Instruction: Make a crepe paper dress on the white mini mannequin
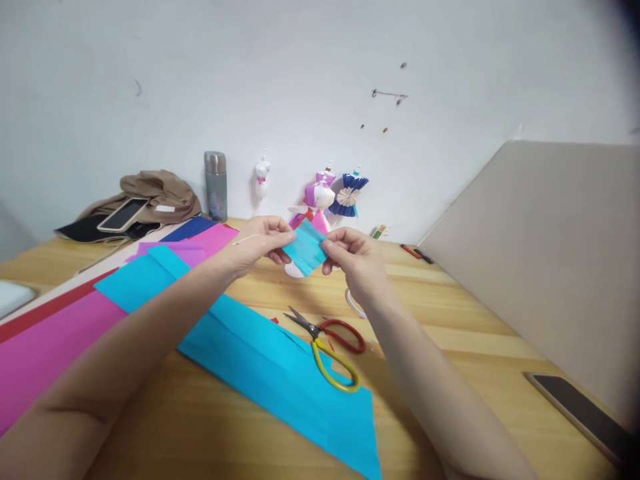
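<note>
Between my two hands a small square of light blue crepe paper (305, 247) is held up above the table, turned on its corner. My left hand (260, 241) pinches its left corner between thumb and fingers. At the opposite corner, my right hand (354, 253) pinches it the same way. Below lies a long sheet of blue crepe paper (270, 360), folded at its far end. Scissors (320, 333) with one red and one yellow handle rest partly on that sheet, blades spread. A roll of white tape (354, 303) is partly hidden behind my right wrist.
Pink paper (60, 347) and other coloured sheets are layered at left. Small doll-like figures (320, 193) and a navy paper dress (349, 193) stand by the wall. A flask (215, 187), brown cloth (160, 190) and phone (123, 215) are back left; another phone (580, 413) lies right.
</note>
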Available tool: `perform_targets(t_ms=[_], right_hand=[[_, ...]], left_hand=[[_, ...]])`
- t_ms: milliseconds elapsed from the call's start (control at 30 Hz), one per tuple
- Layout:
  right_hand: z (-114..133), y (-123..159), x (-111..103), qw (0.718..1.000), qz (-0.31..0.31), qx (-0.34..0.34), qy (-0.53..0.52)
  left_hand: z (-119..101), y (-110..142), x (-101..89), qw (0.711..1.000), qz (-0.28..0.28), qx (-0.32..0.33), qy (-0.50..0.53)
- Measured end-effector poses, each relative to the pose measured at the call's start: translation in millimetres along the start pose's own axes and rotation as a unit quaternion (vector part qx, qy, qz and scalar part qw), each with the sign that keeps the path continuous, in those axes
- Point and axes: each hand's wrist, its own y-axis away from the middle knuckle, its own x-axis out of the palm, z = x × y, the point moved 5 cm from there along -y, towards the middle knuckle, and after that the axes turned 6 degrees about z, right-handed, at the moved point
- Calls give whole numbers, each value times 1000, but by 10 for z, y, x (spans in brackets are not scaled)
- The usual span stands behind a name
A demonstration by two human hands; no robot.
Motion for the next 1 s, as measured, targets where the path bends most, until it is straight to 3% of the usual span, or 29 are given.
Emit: perform_targets(t_ms=[233, 467, 1000], right_hand=[[-83, -12, 26, 998, 3, 33, -48], [-71, -17, 38, 999, 15, 13, -43], [-103, -51, 49, 996, 52, 30, -74]], left_hand=[[42, -4, 81, 999, 38, -12, 6], [38, -33, 33, 998, 56, 7, -42], [-30, -32, -67, 999, 42, 26, -14]])
